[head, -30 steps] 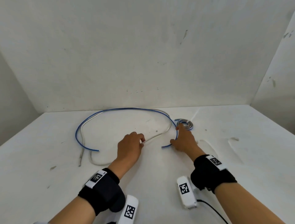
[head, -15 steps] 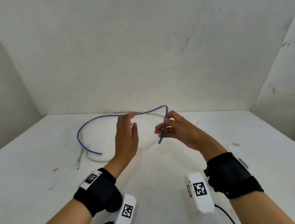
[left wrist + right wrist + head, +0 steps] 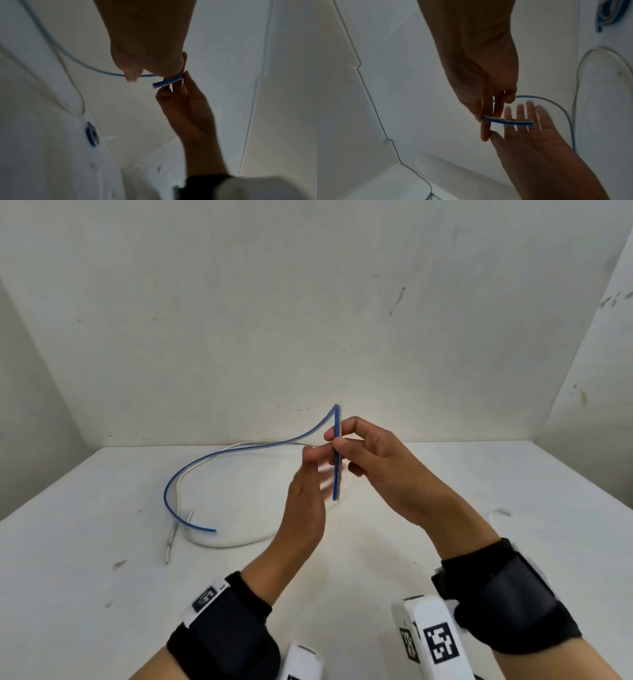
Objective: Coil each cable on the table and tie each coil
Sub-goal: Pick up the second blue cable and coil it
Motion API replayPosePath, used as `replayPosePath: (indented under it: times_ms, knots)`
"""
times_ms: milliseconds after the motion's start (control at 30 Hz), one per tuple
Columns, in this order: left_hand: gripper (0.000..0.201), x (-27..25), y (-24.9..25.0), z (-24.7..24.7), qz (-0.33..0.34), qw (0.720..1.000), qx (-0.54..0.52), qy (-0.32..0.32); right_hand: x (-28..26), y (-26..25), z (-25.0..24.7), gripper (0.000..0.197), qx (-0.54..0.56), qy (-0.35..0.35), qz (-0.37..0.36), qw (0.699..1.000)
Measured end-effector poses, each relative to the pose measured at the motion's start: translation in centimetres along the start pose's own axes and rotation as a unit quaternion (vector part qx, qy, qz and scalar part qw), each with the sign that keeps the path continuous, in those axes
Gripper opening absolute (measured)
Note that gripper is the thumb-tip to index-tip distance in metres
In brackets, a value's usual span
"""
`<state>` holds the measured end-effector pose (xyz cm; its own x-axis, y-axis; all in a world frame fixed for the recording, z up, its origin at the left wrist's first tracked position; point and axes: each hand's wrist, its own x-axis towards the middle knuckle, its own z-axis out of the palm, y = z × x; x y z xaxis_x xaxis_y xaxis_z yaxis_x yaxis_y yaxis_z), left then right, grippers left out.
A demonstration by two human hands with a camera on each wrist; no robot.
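From the head view, my right hand pinches the thin blue plastic-sheathed cable near one end, holding that end upright above the white table; the rest arcs down left, its far end lying on the table. My left hand stands beside it with fingers straight, gripping nothing. A thin white cable lies looped underneath. To start the coil well, I judge I should close the left fingers on the short end just below the pinch, then let the right hand slide outward and feed even loops back, keeping the white cable from being dragged along.

The left wrist view shows right fingertips nipping the blue end, and a small finished blue coil lying on the table.

The right wrist view confirms the left palm is flat and spread behind the cable tip, blurred.

Compared with a second ago, both hands have left the table, the blue end has risen well above it, and the left hand has come closer than half a second back.
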<state>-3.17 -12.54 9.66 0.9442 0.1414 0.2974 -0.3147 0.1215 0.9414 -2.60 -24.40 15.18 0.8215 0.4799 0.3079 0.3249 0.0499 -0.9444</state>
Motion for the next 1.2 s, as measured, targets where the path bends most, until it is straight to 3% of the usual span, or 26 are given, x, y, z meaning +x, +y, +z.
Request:
replayPosePath:
  times_ms: [67, 100, 167, 267, 400, 467, 533, 600, 667, 767, 833, 900, 1000, 1067, 1133, 1167, 1200]
  knots:
    - [0.052, -1.1, 0.7, 0.1, -0.088, 0.994, -0.034, -0.06, 0.3, 0.2, -0.1, 0.016, 0.023, 0.018, -0.002, 1.0]
    - [0.054, -1.5, 1.1, -0.1, -0.1, 0.991, -0.026, -0.08, 0.4, 0.3, -0.1, 0.018, 0.008, 0.034, -0.003, 0.999]
    - [0.053, -1.8, 1.7, -0.7, -0.093, 0.989, 0.012, -0.113, 0.7, 0.6, -0.1, 0.017, -0.083, 0.074, -0.02, 0.994]
    - [0.049, -2.3, 2.3, -1.4, -0.068, 0.972, 0.068, -0.215, 0.8, 1.2, -0.3, 0.02, -0.18, 0.131, -0.015, 0.975]
    - [0.037, -2.8, 3.7, -1.8, -0.081, 0.939, 0.01, -0.335, 0.0, 3.6, 0.4, 0.009, -0.16, 0.149, -0.002, 0.976]
    - [0.031, -2.7, 4.4, -1.7, -0.094, 0.916, -0.011, -0.39, -1.4, 4.4, 1.2, 0.021, -0.113, 0.103, 0.042, 0.987]
    - [0.031, -2.8, 4.9, -1.6, -0.116, 0.895, -0.043, -0.429, -1.8, 4.8, 1.8, 0.029, -0.09, 0.134, 0.038, 0.986]
    - [0.037, -2.9, 5.1, -1.6, -0.149, 0.88, -0.084, -0.443, -0.6, 4.3, 2.0, 0.019, -0.085, 0.29, -0.058, 0.952]
    - [0.053, -2.9, 5.0, -1.8, -0.174, 0.874, -0.101, -0.442, 0.8, 4.0, 2.3, 0.024, -0.063, 0.342, -0.115, 0.93]
    - [0.052, -2.6, 4.7, -1.9, -0.142, 0.896, -0.118, -0.403, 0.7, 3.3, 2.7, 0.014, -0.05, 0.228, -0.071, 0.97]
    - [0.042, -2.2, 4.7, -2.0, -0.106, 0.914, -0.144, -0.364, 0.0, 3.1, 2.8, 0.025, -0.071, 0.131, -0.013, 0.989]
    - [0.036, -2.0, 4.7, -2.1, -0.098, 0.909, -0.202, -0.35, -0.5, 3.5, 3.7, 0.036, -0.047, 0.06, 0.017, 0.997]
    - [0.038, -1.6, 4.6, -2.2, -0.152, 0.852, -0.349, -0.359, -1.4, 4.1, 5.5, 0.024, -0.071, 0.044, -0.015, 0.996]
    - [0.042, -1.4, 4.5, -2.3, -0.191, 0.8, -0.433, -0.368, -1.3, 4.9, 6.0, 0.017, -0.002, 0.051, -0.007, 0.999]
    - [0.044, -1.2, 4.3, -2.4, -0.219, 0.778, -0.447, -0.383, -1.4, 4.9, 7.1, 0.033, 0.008, 0.029, -0.014, 0.999]
    - [0.043, -1.3, 4.2, -2.3, -0.226, 0.778, -0.433, -0.396, -1.3, 4.4, 7.7, 0.034, 0.051, 0.033, -0.086, 0.994]
    - [0.043, -1.4, 4.1, -2.2, -0.228, 0.786, -0.408, -0.405, -0.9, 3.6, 7.7, 0.036, 0.076, 0.156, -0.175, 0.969]
